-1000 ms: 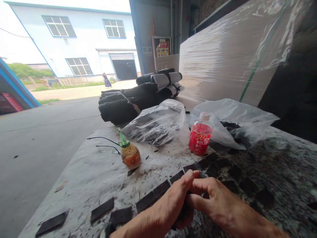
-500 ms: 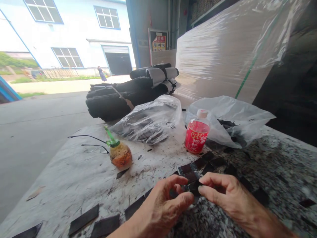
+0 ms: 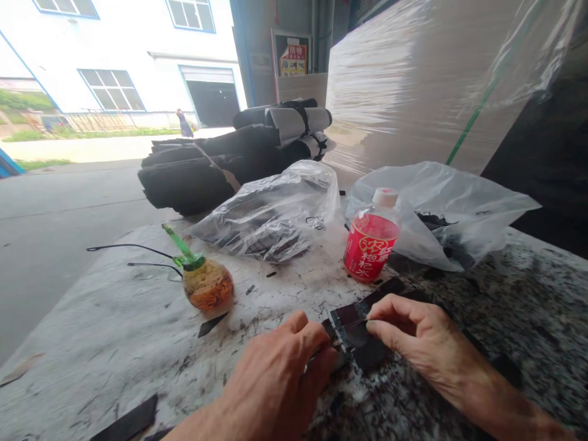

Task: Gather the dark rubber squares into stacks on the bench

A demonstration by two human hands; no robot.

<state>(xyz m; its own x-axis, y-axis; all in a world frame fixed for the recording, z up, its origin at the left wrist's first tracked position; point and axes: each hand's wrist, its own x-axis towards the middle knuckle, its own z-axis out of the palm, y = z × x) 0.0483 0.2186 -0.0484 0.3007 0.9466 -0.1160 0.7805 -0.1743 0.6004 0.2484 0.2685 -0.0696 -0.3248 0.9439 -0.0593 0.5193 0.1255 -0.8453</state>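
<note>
1. Near tabletop (image 3: 114,343) front edge: our left hand (image 3: 280,380) curled, pressing on dark strip (image 3: 356,334).
2. Right hand (image 3: 413,343) pinches strip's far end, thumb against forefinger.
3. Red bottle (image 3: 371,245) just beyond strip; bags (image 3: 275,214) behind.

- We see a scuffed grey surface (image 3: 114,343), speckled toward the right.
- On it stand a red bottle (image 3: 371,245) and a round orange bottle (image 3: 206,285).
- Two clear plastic bags (image 3: 275,214) lie behind them, beside black rolls (image 3: 206,165).
- Dark strips (image 3: 362,334) and thin black wires (image 3: 133,256) lie scattered about.
</note>
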